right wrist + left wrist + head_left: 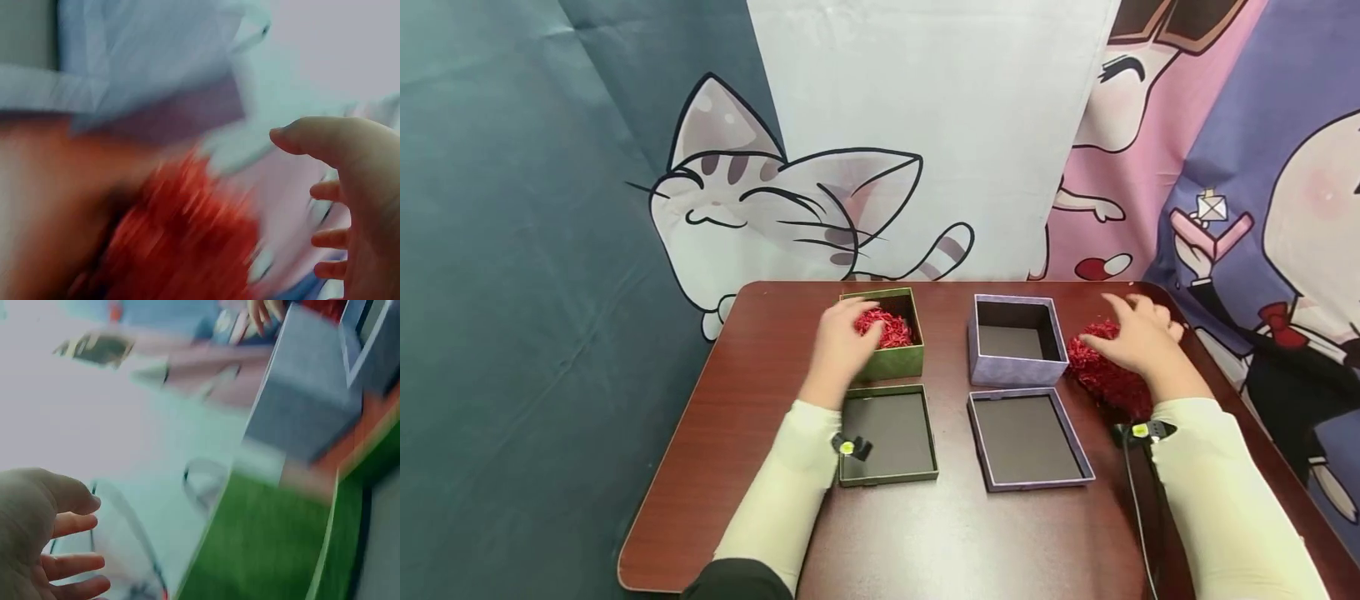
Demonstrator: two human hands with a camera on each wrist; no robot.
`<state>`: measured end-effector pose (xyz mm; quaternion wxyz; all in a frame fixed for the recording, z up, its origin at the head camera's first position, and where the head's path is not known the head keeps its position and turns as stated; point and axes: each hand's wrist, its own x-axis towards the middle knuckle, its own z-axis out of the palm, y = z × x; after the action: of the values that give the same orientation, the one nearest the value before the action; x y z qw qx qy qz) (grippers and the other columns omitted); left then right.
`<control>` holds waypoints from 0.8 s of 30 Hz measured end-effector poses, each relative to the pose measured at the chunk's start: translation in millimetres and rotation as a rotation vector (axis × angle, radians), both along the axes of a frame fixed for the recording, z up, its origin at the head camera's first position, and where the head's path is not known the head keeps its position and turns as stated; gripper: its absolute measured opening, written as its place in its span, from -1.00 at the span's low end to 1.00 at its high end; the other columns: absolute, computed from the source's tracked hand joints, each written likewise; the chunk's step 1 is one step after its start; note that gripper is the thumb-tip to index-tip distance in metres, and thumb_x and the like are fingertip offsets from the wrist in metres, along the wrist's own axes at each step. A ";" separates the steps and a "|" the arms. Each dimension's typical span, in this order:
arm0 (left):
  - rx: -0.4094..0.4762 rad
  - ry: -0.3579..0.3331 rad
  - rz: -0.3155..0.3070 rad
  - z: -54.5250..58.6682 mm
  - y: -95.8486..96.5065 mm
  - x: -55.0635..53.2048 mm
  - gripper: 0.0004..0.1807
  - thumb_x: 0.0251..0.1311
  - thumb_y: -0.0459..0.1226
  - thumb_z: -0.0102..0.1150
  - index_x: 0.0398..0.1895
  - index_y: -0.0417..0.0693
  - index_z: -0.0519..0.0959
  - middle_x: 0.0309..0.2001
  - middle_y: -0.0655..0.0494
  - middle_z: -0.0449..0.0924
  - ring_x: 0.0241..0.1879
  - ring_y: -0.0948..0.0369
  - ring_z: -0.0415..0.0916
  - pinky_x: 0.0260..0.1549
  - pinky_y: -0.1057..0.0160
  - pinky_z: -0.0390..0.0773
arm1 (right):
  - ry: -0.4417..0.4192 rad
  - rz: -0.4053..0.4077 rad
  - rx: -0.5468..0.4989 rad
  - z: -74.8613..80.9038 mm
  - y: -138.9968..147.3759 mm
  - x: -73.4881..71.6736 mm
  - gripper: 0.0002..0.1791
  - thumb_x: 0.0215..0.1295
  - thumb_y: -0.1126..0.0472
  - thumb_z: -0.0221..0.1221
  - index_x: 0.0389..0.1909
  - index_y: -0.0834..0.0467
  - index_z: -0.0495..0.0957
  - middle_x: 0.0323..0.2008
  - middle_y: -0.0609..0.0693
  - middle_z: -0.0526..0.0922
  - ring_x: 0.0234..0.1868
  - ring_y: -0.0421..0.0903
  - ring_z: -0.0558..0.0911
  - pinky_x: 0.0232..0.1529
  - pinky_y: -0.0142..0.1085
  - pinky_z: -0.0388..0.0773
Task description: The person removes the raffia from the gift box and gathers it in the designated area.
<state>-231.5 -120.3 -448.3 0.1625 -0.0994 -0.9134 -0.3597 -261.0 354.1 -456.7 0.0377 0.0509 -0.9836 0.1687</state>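
My left hand (pixel 844 343), fingers spread and loosely bent, hovers above the green box (pixel 887 363), which has red shredded paper (pixel 891 330) inside. Nothing shows between its fingers in the left wrist view. On the right, my right hand (pixel 1138 337) is held over a heap of red paper shreds (pixel 1105 379) on the table. Its thumb and fingers are apart and hold nothing in the right wrist view. Between the two hands stands an open purple box (pixel 1017 372) with a bare grey bottom. Both wrist views are blurred.
A green-rimmed lid (pixel 891 433) lies inside up in front of the green box, partly under my left forearm. In front of the purple box lies its purple-rimmed lid (pixel 1032 440). A cable (pixel 1138 508) hangs from the right wrist strap. Printed cloth (pixel 925 125) hangs behind the table.
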 end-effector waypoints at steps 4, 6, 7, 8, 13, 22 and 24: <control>0.057 -0.127 0.076 -23.7 -42.6 10.7 -0.59 0.25 -0.15 0.38 0.16 -0.03 0.72 0.38 -0.15 0.49 0.40 -0.17 0.38 0.39 -0.21 0.33 | 0.093 0.151 0.018 39.0 -71.0 -4.4 -0.04 0.23 -0.27 0.35 0.54 0.06 0.25 0.42 0.43 0.22 0.29 0.58 0.23 0.02 0.51 0.24; 0.064 -0.205 0.060 -36.4 -51.3 15.2 -0.62 0.25 -0.13 0.40 0.11 0.00 0.75 0.42 -0.15 0.45 0.42 -0.20 0.34 0.37 -0.24 0.35 | 0.098 0.274 -0.015 47.9 -115.1 -8.8 -0.07 0.24 -0.18 0.39 0.53 0.10 0.28 0.41 0.41 0.27 0.34 0.52 0.26 0.14 0.48 0.26; 0.075 -0.226 0.052 -42.1 -53.2 17.0 -0.66 0.25 -0.14 0.41 0.06 0.00 0.76 0.42 -0.15 0.45 0.42 -0.22 0.35 0.36 -0.25 0.37 | 0.088 0.339 -0.040 49.2 -137.9 -11.3 -0.09 0.24 -0.12 0.40 0.53 0.12 0.29 0.41 0.40 0.28 0.37 0.48 0.25 0.22 0.46 0.24; 0.086 -0.235 0.046 -47.3 -54.1 18.1 -0.71 0.24 -0.16 0.41 0.01 0.01 0.78 0.41 -0.15 0.46 0.40 -0.22 0.37 0.33 -0.25 0.40 | 0.072 0.399 -0.055 48.4 -160.8 -13.9 -0.10 0.24 -0.09 0.42 0.53 0.12 0.30 0.41 0.39 0.28 0.39 0.44 0.25 0.28 0.42 0.24; 0.146 -0.166 0.077 -66.1 -55.1 18.1 -0.90 0.23 -0.29 0.43 -0.20 0.02 0.80 0.28 -0.11 0.60 0.16 -0.13 0.62 0.12 -0.13 0.62 | -0.009 0.633 -0.025 24.7 -269.1 -35.7 -0.14 0.24 -0.06 0.43 0.52 0.07 0.35 0.40 0.28 0.34 0.41 0.28 0.33 0.41 0.20 0.32; 0.169 -0.087 0.076 -75.8 -50.8 16.3 -0.92 0.23 -0.28 0.45 -0.23 0.05 0.81 0.20 -0.07 0.67 0.18 -0.07 0.63 0.07 -0.08 0.66 | -0.259 0.575 0.166 -17.6 -348.1 -72.9 0.00 0.18 -0.19 0.45 0.60 -0.10 0.24 0.49 0.25 0.26 0.43 0.29 0.35 0.34 0.19 0.42; 0.160 -0.076 0.077 -76.2 -49.2 16.0 -0.91 0.23 -0.28 0.45 -0.22 0.05 0.81 0.18 -0.07 0.68 0.19 -0.07 0.62 0.13 -0.09 0.63 | -0.330 0.578 0.210 -23.2 -353.6 -77.8 -0.03 0.26 -0.14 0.40 0.63 -0.07 0.19 0.55 0.30 0.17 0.48 0.31 0.31 0.40 0.18 0.37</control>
<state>-215.5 -169.5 -524.5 0.1489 -0.0369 -0.8904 -0.4285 -338.8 0.4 -479.9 -0.1766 0.3032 -0.9333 0.0762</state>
